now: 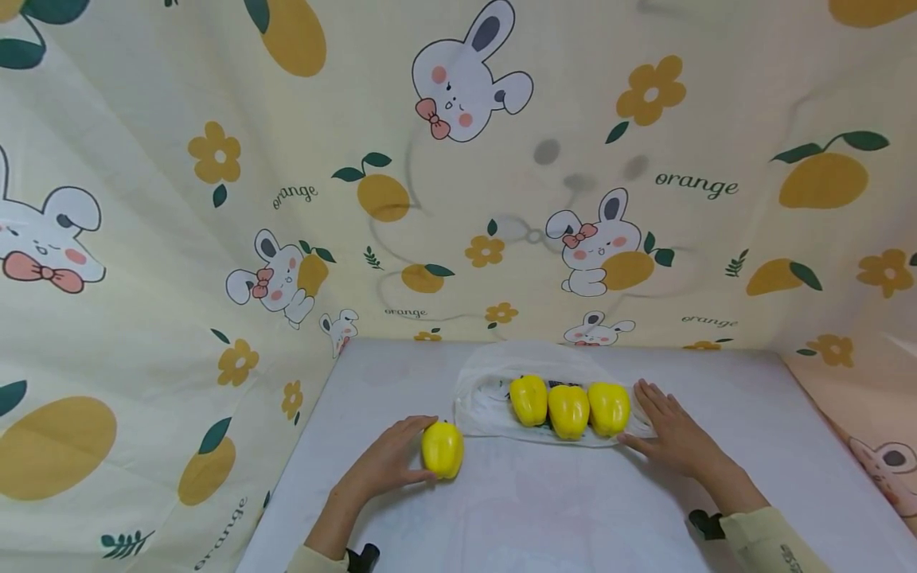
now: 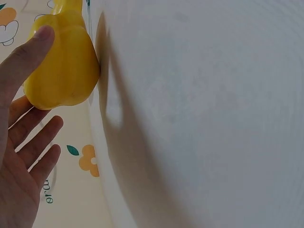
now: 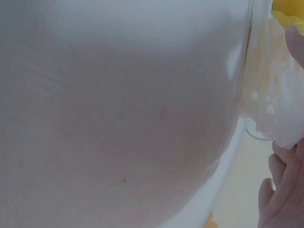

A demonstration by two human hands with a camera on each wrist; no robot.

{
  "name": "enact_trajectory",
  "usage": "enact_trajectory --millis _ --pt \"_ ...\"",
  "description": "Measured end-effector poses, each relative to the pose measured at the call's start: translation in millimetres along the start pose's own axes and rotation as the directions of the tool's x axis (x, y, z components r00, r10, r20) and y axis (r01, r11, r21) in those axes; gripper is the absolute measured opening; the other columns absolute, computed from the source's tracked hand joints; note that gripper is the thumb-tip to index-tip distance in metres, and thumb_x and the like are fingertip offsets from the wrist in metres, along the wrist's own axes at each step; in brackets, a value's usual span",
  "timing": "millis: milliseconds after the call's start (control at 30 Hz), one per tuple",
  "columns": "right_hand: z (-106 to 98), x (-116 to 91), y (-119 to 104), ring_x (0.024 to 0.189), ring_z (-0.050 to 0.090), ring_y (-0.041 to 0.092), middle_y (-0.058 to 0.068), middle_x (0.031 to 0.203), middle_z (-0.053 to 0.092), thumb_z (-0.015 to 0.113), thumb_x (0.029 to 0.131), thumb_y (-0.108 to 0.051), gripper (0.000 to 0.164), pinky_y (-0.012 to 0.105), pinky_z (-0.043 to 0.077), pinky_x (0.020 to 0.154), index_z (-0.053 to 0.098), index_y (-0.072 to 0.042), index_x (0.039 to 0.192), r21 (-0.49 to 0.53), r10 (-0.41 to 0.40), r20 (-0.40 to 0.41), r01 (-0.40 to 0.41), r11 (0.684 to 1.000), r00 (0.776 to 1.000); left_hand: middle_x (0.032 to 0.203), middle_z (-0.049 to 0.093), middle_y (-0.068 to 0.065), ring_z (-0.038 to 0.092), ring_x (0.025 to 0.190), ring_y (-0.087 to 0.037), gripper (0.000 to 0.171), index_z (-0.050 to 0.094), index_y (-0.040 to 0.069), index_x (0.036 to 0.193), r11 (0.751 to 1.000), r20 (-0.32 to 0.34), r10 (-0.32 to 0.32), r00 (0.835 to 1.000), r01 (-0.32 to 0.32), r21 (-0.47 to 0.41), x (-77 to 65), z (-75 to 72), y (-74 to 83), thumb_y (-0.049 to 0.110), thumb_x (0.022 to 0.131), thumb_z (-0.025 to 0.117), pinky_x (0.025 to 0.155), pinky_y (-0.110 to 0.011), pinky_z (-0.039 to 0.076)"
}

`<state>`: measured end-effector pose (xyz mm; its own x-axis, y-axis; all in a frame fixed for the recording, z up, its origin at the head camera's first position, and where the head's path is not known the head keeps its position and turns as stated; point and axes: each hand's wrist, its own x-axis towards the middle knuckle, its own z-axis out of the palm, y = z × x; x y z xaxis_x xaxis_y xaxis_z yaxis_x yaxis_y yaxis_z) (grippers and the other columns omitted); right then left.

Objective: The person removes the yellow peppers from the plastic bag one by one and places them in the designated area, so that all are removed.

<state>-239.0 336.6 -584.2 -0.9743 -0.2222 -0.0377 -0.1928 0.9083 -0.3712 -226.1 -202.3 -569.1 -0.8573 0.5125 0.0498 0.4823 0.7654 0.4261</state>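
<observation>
A yellow bell pepper [image 1: 442,450] stands on the table to the left of a white plastic bag [image 1: 480,406]. My left hand [image 1: 390,458] holds it between thumb and forefinger; in the left wrist view the thumb lies across the pepper [image 2: 66,66] and the other fingers are spread below. Three more yellow bell peppers, left [image 1: 529,400], middle [image 1: 569,412] and right [image 1: 609,409], sit in a row on the flattened bag. Beside the right one, my right hand [image 1: 673,434] rests with fingers spread, touching the bag's right end [image 3: 270,90].
A white table [image 1: 530,509] carries everything. Patterned cloth [image 1: 458,231] with rabbits, flowers and oranges hangs behind and at both sides. Black straps with small dark devices [image 1: 707,525] sit at the wrists.
</observation>
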Motion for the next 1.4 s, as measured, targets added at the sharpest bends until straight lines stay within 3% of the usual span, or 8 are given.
enact_trajectory --millis 367,667,867,1200,1400 --pt "-2.8 -1.5 -1.9 0.161 0.013 0.051 0.029 0.175 0.014 0.072 0.091 -0.07 0.12 0.065 0.005 0.131 0.017 0.004 0.169 0.002 -0.007 -0.001 0.007 1.0 1.0 0.162 0.052 -0.001 0.052 0.146 -0.025 0.1 0.045 0.018 0.163 1.0 0.019 -0.006 1.0 0.006 0.018 1.8 -1.5 7.6 0.052 0.082 0.093 0.121 -0.049 0.046" --pt "-3.5 -2.0 -3.5 0.16 0.013 0.051 0.029 0.175 0.013 0.074 0.092 -0.067 0.119 0.065 0.005 0.131 0.018 0.004 0.169 0.008 -0.015 -0.003 0.015 1.0 1.0 0.159 0.055 -0.004 0.055 0.143 -0.028 0.098 0.047 0.019 0.162 0.998 -0.012 0.051 0.999 -0.051 0.038 1.3 1.5 7.2 0.047 0.081 0.095 0.118 -0.052 0.049" --pt "-3.4 -1.3 -3.4 0.161 0.012 0.051 0.029 0.176 0.013 0.074 0.092 -0.067 0.119 0.066 0.005 0.131 0.017 0.004 0.169 0.01 -0.007 0.003 0.007 1.0 1.0 0.16 0.053 -0.003 0.053 0.144 -0.027 0.097 0.046 0.021 0.163 0.997 -0.008 0.059 0.998 -0.059 0.042 4.0 0.5 9.5 0.053 0.083 0.091 0.119 -0.051 0.047" --pt "-4.2 -0.1 -2.0 0.16 0.012 0.052 0.029 0.176 0.012 0.074 0.092 -0.067 0.12 0.067 0.008 0.13 0.015 0.004 0.169 0.02 -0.011 0.003 0.01 1.0 1.0 0.161 0.052 0.0 0.051 0.147 -0.026 0.09 0.048 0.024 0.162 0.999 -0.016 0.034 0.999 -0.034 0.008 15.8 -3.6 21.0 0.059 0.088 0.085 0.121 -0.052 0.045" --pt "-3.1 -0.7 0.6 0.16 0.012 0.051 0.029 0.176 0.011 0.074 0.091 -0.068 0.121 0.066 0.008 0.13 0.015 0.004 0.169 0.021 -0.018 -0.001 0.018 1.0 1.0 0.163 0.051 0.001 0.049 0.148 -0.024 0.088 0.045 0.026 0.164 0.999 -0.003 0.014 1.0 -0.014 0.041 26.6 -6.2 35.3 0.06 0.091 0.08 0.122 -0.05 0.044"
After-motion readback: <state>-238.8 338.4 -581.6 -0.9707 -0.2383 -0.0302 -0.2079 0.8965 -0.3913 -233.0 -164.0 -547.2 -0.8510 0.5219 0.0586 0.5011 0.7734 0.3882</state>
